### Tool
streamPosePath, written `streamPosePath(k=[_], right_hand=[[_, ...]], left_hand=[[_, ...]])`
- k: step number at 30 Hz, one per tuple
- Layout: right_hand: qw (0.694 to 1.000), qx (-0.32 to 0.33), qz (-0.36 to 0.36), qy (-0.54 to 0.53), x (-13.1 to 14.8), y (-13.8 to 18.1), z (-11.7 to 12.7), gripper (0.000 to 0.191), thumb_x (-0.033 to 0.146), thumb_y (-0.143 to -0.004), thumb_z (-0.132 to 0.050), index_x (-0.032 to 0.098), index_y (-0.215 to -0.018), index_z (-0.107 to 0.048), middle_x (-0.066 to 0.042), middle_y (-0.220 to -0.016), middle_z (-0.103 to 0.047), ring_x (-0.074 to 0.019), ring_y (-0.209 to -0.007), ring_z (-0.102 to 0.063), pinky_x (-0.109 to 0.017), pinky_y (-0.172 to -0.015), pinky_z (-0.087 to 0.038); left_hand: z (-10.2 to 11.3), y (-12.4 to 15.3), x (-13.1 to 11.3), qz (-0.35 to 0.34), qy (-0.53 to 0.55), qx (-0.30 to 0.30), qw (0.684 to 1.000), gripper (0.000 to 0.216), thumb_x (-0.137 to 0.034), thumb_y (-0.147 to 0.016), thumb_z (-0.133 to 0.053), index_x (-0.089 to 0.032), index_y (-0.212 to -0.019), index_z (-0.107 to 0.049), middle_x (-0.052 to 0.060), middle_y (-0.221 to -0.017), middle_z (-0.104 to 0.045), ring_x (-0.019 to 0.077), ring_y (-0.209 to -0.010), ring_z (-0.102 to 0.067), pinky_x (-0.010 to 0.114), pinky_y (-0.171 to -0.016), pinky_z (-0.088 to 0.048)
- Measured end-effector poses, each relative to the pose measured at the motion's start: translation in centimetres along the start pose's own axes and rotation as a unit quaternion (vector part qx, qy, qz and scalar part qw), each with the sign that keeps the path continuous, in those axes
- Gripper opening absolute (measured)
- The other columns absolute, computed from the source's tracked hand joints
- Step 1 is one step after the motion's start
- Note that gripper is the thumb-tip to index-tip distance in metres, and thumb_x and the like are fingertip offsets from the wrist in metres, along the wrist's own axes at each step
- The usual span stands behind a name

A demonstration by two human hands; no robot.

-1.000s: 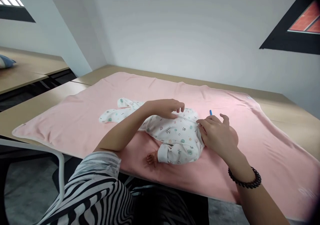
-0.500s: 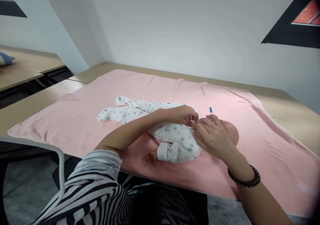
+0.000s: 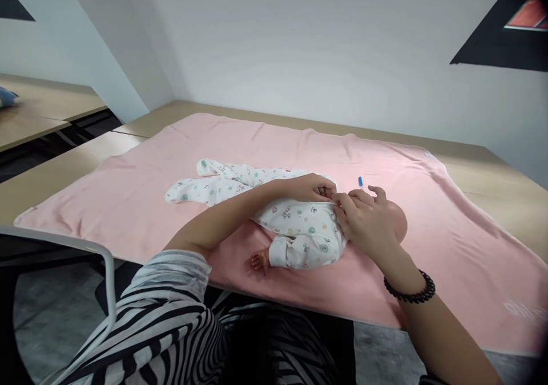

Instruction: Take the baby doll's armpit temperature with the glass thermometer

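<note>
A baby doll point(image 3: 398, 221) lies on its back on a pink blanket point(image 3: 454, 248), head to the right. It wears a white footed romper point(image 3: 295, 225) with small green and brown prints. My left hand point(image 3: 314, 187) has its fingers curled at the romper's neckline, pinching the cloth. My right hand point(image 3: 362, 217) reaches over the doll's chin and pinches the collar from the other side, with one finger raised. The two hands nearly touch. Most of the doll's face is hidden behind my right hand. One doll hand point(image 3: 260, 261) sticks out of the near sleeve.
A small blue-and-white object point(image 3: 360, 181) lies on the blanket beyond the doll's head. The blanket covers most of a wooden table point(image 3: 471, 162) against a wall. A white chair frame point(image 3: 109, 282) stands at lower left, and another table point(image 3: 47, 102) is further left.
My hands have come closer together at the collar. My left fingers have curled in more, and a finger of my right hand has lifted. The view has shifted slightly.
</note>
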State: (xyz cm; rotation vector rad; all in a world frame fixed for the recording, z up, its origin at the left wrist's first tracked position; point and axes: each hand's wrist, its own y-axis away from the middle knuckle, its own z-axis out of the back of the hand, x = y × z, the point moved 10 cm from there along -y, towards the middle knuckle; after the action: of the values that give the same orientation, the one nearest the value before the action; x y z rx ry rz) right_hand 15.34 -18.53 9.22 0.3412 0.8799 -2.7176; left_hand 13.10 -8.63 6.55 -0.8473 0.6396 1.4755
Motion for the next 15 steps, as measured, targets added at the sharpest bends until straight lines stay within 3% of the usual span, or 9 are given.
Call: streamPosePath(k=[8, 15], right_hand=[[1.0, -0.021, -0.021, 0.001, -0.4, 0.1, 0.2, 0.027, 0.01, -0.096, -0.045, 0.016, -0.102, -0.07, -0.008, -0.083, -0.073, -0.0229, -0.087, -0.063, -0.048, -0.104, -0.034], [0.999, -0.03, -0.027, 0.004, -0.4, 0.0, 0.4, 0.025, 0.012, -0.098, -0.045, 0.016, -0.105, -0.069, -0.007, -0.085, -0.073, -0.0239, -0.092, -0.063, -0.047, -0.103, -0.034]], left_hand=[[0.1, -0.3, 1.6, 0.018, 0.131, -0.002, 0.991, 0.031, -0.041, -0.088, -0.071, -0.014, -0.105, -0.068, 0.007, -0.096, -0.068, 0.0159, -0.09, -0.063, 0.031, -0.082, -0.049], [0.2, -0.1, 2.0, 0.049, 0.142, 0.002, 0.989, 0.035, -0.042, -0.089, -0.071, -0.014, -0.109, -0.073, 0.009, -0.104, -0.073, 0.0168, -0.096, -0.066, 0.031, -0.086, -0.05]])
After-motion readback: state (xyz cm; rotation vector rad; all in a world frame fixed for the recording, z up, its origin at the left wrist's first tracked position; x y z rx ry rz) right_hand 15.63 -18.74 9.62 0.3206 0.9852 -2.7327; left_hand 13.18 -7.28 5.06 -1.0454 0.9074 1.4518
